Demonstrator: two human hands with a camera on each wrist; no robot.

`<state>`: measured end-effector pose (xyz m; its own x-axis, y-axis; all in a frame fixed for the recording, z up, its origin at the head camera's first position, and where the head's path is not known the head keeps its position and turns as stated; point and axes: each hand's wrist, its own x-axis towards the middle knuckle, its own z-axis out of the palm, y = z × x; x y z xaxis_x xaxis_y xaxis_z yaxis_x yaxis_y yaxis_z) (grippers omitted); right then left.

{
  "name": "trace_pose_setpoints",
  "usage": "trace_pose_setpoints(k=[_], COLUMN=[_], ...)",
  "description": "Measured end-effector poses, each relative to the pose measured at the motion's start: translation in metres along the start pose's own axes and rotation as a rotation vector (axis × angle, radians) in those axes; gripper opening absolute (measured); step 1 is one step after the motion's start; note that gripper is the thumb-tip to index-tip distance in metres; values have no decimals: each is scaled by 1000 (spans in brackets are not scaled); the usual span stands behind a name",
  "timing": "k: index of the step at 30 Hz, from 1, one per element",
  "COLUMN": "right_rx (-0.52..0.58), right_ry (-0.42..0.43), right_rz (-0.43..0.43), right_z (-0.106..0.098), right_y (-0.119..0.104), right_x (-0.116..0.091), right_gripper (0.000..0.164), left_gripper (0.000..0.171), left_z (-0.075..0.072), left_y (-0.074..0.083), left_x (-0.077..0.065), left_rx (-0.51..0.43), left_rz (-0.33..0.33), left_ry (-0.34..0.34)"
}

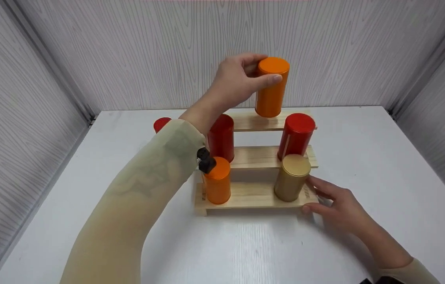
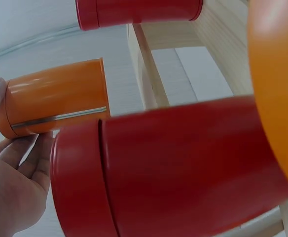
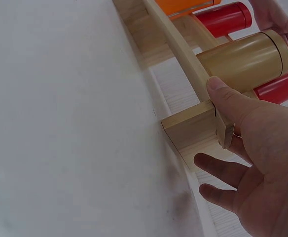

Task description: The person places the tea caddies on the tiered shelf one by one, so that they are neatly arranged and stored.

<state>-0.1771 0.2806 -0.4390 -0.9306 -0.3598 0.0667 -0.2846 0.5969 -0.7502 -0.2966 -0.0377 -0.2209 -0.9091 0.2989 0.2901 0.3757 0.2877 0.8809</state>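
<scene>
My left hand [image 1: 238,81] holds an orange canister [image 1: 271,92] near its lid, thumb on the near side and fingers behind. The canister stands upright at the top tier of a stepped wooden rack [image 1: 254,197]. In the left wrist view, that orange canister [image 2: 55,98] lies across the left hand's [image 2: 16,182] fingers. At the rack's lowest tier, my right hand [image 1: 336,205] grips the right end, thumb at the front edge. The right wrist view has the thumb [image 3: 228,96] against the board end, two fingers spread below. Beside it stands a gold canister [image 1: 292,179].
Two red canisters [image 1: 297,134] stand on the middle tier, the left one partly behind my left wrist. Another orange canister [image 1: 218,183] is at the lowest tier's left. A red lid [image 1: 162,124] shows beyond my left forearm. Wood-grained panels [image 1: 147,51] enclose the white table [image 1: 254,248].
</scene>
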Motion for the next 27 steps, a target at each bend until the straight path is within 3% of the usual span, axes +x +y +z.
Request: trace_pose_setpoints(k=[4, 11, 17, 27], right_rx=[-7, -24, -41, -23], right_ry=[3, 45, 36, 34], right_rz=[4, -66, -41, -46], right_z=[0, 0, -1, 0], right_y=[-1, 2, 4, 3], right_x=[0, -1, -2, -2], right_gripper=[90, 85, 89, 88], left_gripper=[66, 67, 66, 70], left_z=[9, 23, 33, 39], left_y=[1, 1, 2, -2], left_x=[4, 11, 15, 18], left_rx=[-8, -4, -19, -41], left_rz=[0, -15, -53, -116], left_ry=[-13, -40, -63, -87])
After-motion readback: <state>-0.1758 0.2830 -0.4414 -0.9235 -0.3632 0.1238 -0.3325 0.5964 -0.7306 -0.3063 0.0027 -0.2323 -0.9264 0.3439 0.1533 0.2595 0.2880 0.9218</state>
